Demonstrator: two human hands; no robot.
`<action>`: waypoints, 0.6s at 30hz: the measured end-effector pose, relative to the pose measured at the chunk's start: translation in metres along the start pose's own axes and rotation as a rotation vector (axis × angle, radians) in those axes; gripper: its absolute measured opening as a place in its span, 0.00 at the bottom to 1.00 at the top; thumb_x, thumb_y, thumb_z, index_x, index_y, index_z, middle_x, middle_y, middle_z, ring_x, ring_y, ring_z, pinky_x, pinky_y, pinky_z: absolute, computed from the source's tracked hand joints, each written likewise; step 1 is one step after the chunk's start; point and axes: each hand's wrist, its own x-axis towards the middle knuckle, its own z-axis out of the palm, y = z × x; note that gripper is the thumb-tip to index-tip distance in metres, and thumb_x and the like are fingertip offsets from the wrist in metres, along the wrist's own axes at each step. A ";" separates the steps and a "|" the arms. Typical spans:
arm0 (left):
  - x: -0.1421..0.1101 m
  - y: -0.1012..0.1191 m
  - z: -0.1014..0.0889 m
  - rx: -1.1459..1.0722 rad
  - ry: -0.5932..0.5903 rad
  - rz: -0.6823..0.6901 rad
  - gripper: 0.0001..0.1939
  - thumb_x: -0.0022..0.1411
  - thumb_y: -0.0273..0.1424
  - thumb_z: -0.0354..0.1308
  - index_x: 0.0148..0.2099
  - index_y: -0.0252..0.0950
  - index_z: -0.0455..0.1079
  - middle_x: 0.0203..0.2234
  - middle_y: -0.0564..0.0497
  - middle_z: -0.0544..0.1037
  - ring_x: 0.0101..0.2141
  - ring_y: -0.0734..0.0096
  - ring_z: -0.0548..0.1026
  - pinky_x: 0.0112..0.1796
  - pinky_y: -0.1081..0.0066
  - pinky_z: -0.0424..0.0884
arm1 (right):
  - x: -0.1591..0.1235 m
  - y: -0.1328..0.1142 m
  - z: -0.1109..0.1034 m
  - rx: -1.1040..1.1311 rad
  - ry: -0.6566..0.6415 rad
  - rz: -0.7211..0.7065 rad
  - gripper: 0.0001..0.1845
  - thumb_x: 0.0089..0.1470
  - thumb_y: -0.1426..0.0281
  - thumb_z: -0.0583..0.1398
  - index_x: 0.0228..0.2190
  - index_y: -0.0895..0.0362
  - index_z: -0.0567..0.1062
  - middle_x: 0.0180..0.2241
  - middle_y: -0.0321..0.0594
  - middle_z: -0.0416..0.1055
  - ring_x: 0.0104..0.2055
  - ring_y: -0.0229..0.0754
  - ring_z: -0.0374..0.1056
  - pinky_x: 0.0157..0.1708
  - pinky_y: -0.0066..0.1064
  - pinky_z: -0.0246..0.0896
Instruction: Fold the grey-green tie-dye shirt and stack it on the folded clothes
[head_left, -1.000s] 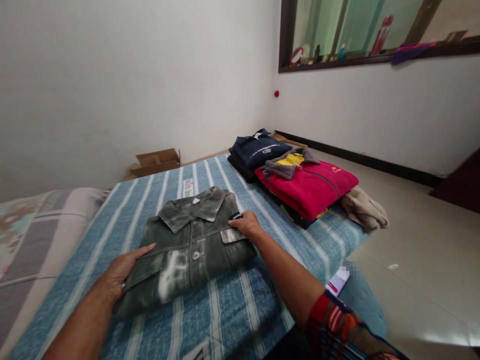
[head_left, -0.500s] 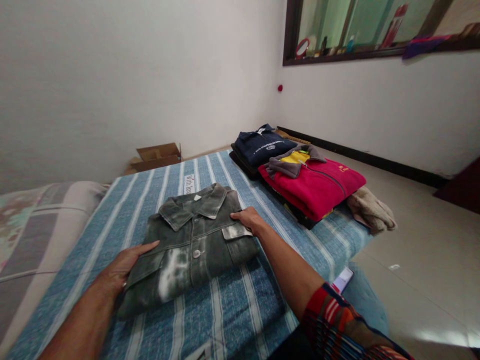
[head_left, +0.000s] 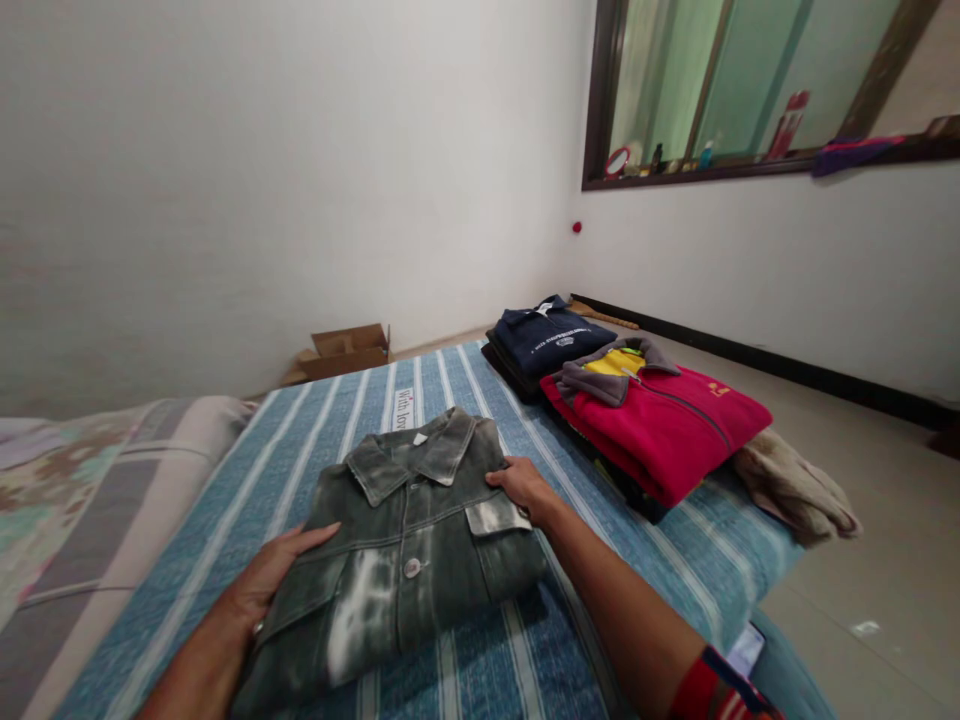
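A folded grey-green denim jacket [head_left: 409,560] lies collar-up on a blue striped bed sheet [head_left: 315,430]. My left hand [head_left: 281,575] lies flat against the jacket's left edge, fingers stretched out. My right hand [head_left: 525,487] rests on the jacket's right edge by the chest pocket, with its fingers curled around the fold. Both forearms reach in from the bottom of the view.
A folded red fleece [head_left: 667,425] and a folded navy shirt [head_left: 547,338] sit in stacks at the bed's far right. A beige cloth [head_left: 795,490] hangs off the right edge. A cardboard box [head_left: 345,350] is by the wall. A patterned cover [head_left: 82,500] lies left.
The camera has tilted up and shifted, so everything sits lower in view. Both hands stay on the jacket's two edges; the jacket looks unmoved on the sheet.
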 end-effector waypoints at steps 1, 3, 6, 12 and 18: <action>0.003 0.000 -0.002 -0.032 -0.051 -0.061 0.03 0.57 0.24 0.58 0.36 0.34 0.69 0.21 0.54 0.79 0.22 0.66 0.77 0.28 0.67 0.74 | 0.000 -0.003 -0.001 0.000 -0.010 -0.023 0.10 0.45 0.79 0.58 0.33 0.60 0.73 0.25 0.35 0.73 0.27 0.40 0.71 0.26 0.29 0.66; 0.006 0.002 -0.003 -0.081 -0.110 -0.128 0.07 0.56 0.25 0.59 0.39 0.36 0.67 0.21 0.55 0.79 0.23 0.68 0.77 0.27 0.70 0.74 | -0.001 -0.013 -0.004 -0.008 -0.038 -0.063 0.10 0.44 0.78 0.57 0.32 0.59 0.73 0.25 0.35 0.73 0.26 0.41 0.71 0.26 0.30 0.66; -0.001 0.012 0.003 -0.135 -0.146 -0.062 0.10 0.55 0.22 0.59 0.41 0.36 0.67 0.21 0.55 0.79 0.21 0.68 0.77 0.26 0.70 0.74 | -0.004 -0.037 -0.018 -0.045 -0.080 -0.126 0.10 0.44 0.77 0.58 0.31 0.58 0.74 0.24 0.34 0.73 0.26 0.41 0.71 0.27 0.31 0.66; -0.035 0.050 0.057 -0.301 -0.262 0.127 0.16 0.51 0.21 0.60 0.44 0.33 0.69 0.25 0.50 0.80 0.22 0.65 0.78 0.25 0.68 0.75 | -0.021 -0.114 -0.087 -0.180 -0.104 -0.277 0.10 0.44 0.75 0.61 0.33 0.56 0.76 0.27 0.33 0.75 0.28 0.40 0.71 0.31 0.30 0.67; -0.062 0.101 0.160 -0.557 -0.392 0.342 0.17 0.47 0.23 0.63 0.42 0.30 0.72 0.29 0.45 0.80 0.27 0.64 0.79 0.28 0.70 0.76 | -0.048 -0.211 -0.188 -0.380 0.035 -0.321 0.09 0.43 0.74 0.64 0.32 0.56 0.78 0.26 0.36 0.76 0.24 0.40 0.70 0.30 0.32 0.67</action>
